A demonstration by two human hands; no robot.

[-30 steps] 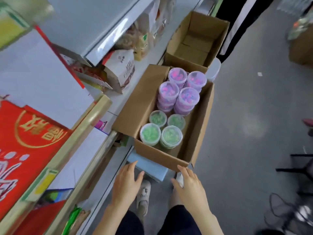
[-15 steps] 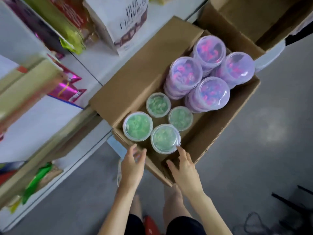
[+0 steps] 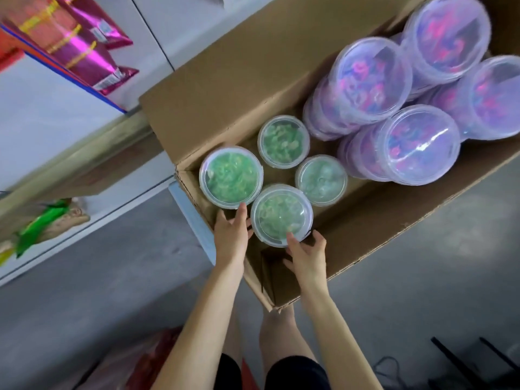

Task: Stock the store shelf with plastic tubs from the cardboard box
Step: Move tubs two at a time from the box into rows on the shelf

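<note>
An open cardboard box (image 3: 365,243) stands on the floor beside the store shelf (image 3: 84,170). Its near end holds several clear tubs with green contents, and its far end holds stacked tubs with purple and pink contents (image 3: 419,144). The nearest green tub (image 3: 281,213) sits between my hands. My left hand (image 3: 232,235) touches its left side, with the fingertips reaching the neighbouring green tub (image 3: 230,177). My right hand (image 3: 305,253) rests a fingertip on its lid rim, thumb spread. Neither hand is closed around it.
Pink foil snack bags (image 3: 81,43) lie on the upper shelf, and green packets (image 3: 42,220) on the lowest one. A pale blue board (image 3: 191,218) sticks out under the box's left corner. Grey floor (image 3: 98,291) lies to the left and right. Black cables (image 3: 464,361) lie at bottom right.
My view has dropped closer to the box. Both hands moved forward from the box's near edge up to the nearest green tub and now touch it.
</note>
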